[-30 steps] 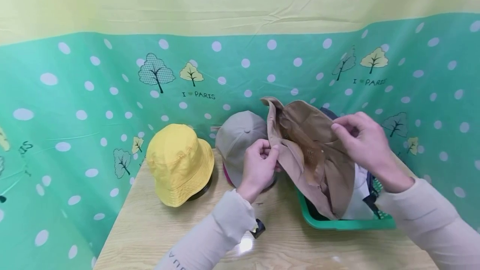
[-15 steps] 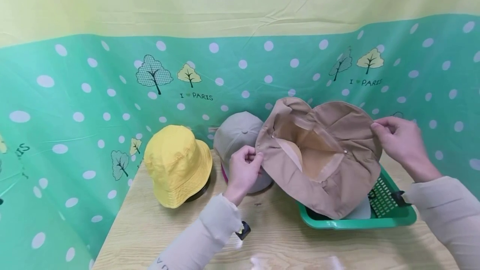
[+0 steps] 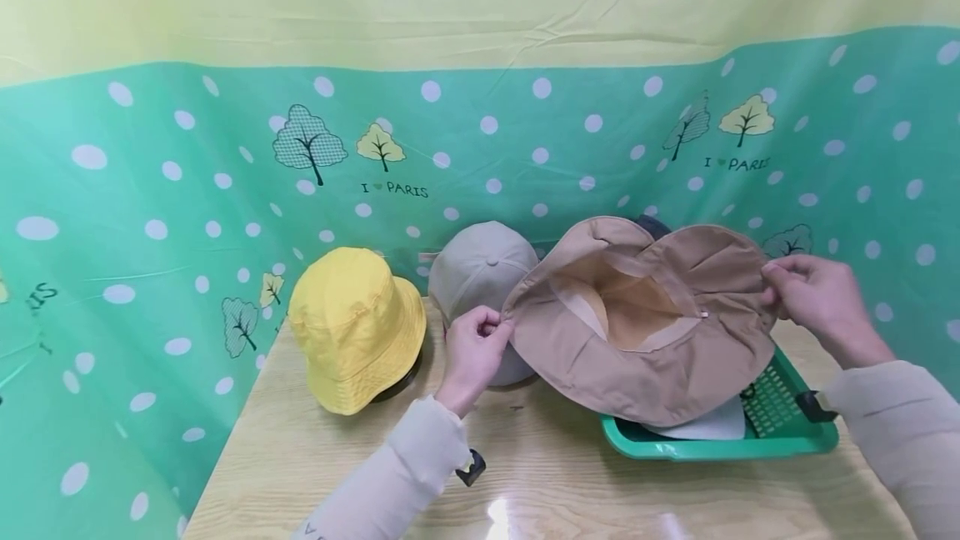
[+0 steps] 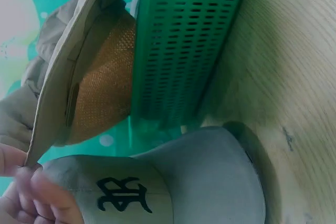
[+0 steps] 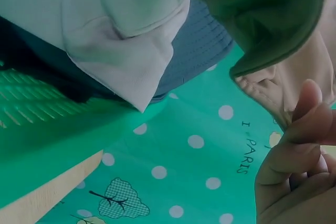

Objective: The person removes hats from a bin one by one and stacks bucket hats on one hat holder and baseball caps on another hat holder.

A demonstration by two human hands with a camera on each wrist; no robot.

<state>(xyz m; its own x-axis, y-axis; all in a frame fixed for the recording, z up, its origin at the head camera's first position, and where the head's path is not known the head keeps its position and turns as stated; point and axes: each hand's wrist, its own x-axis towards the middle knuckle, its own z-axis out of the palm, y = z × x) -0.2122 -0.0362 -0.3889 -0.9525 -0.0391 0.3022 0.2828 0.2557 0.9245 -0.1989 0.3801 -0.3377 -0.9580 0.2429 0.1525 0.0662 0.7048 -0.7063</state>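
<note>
A brown wide-brimmed sun hat (image 3: pixel 577 357) is held up with its inside facing me, its brim spread and wavy. My left hand (image 3: pixel 474 357) pinches the brim at its left edge, while my right hand (image 3: pixel 821 302) pinches the opposite edge. In the left wrist view, the hat's woven crown (image 4: pixel 107 85) hangs beside the green basket (image 4: pixel 184 51), near the left hand's fingers (image 4: pixel 55 195). The right wrist view shows the right hand (image 5: pixel 294 177) at the brim. Below the hat, the basket (image 3: pixel 690 450) holds a pale cap (image 3: pixel 712 425), partly covered.
Left of the hat stands a grey baseball cap (image 3: pixel 483 265) with a dark emblem (image 4: pixel 123 195) on its front. Farther left, a yellow bucket hat (image 3: pixel 345 332) sits on a dark support. A dark blue hat (image 5: pixel 197 51) lies in the basket. Polka-dot cloth (image 3: pixel 510 132) hangs behind the wooden table (image 3: pixel 570 490).
My right hand has moved right and my left hand slightly left and down. The folded sun hat has spread open between them, then lowered and tilted flatter over the basket.
</note>
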